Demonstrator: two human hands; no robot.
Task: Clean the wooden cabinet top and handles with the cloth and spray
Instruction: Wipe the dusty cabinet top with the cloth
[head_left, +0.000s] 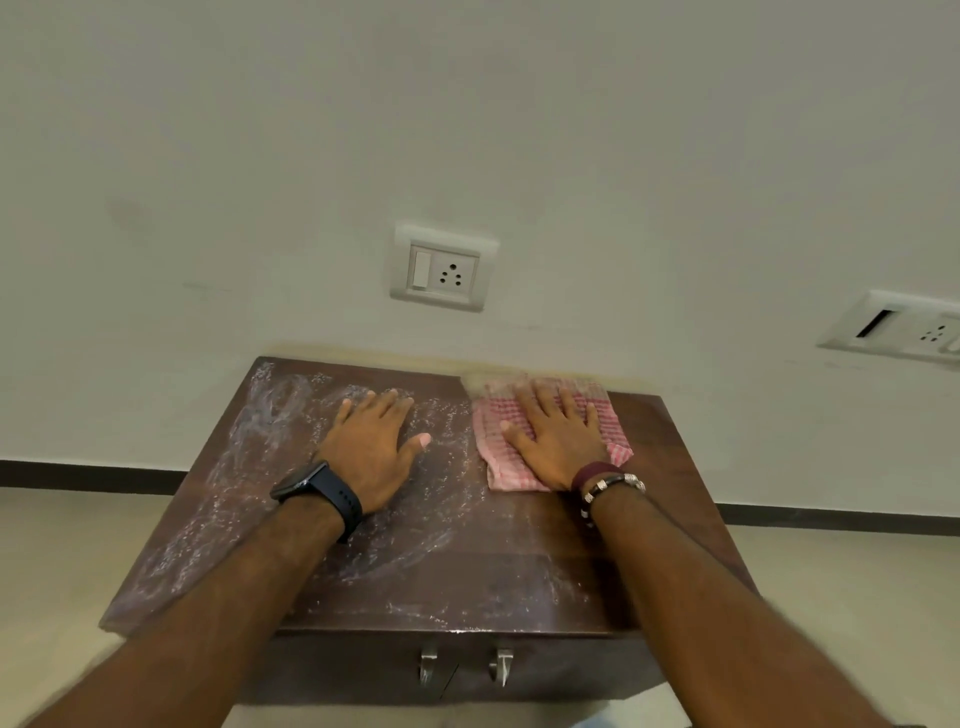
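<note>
A dark wooden cabinet top (670, 467) stands against the wall, its left and middle parts covered in white foamy spray streaks. A pink and white checked cloth (498, 421) lies flat at the back right of the top. My right hand (558, 434) presses flat on the cloth, fingers spread and pointing to the wall. My left hand (371, 444) rests flat on the wet wood at the middle, fingers apart, holding nothing. Two metal handles (428, 667) (501, 665) show on the cabinet front below. No spray bottle is in view.
A white switch and socket plate (441, 270) sits on the wall just above the cabinet. Another socket plate (904, 330) is at the far right. A dark skirting strip (88, 475) runs along the wall's base above a pale floor.
</note>
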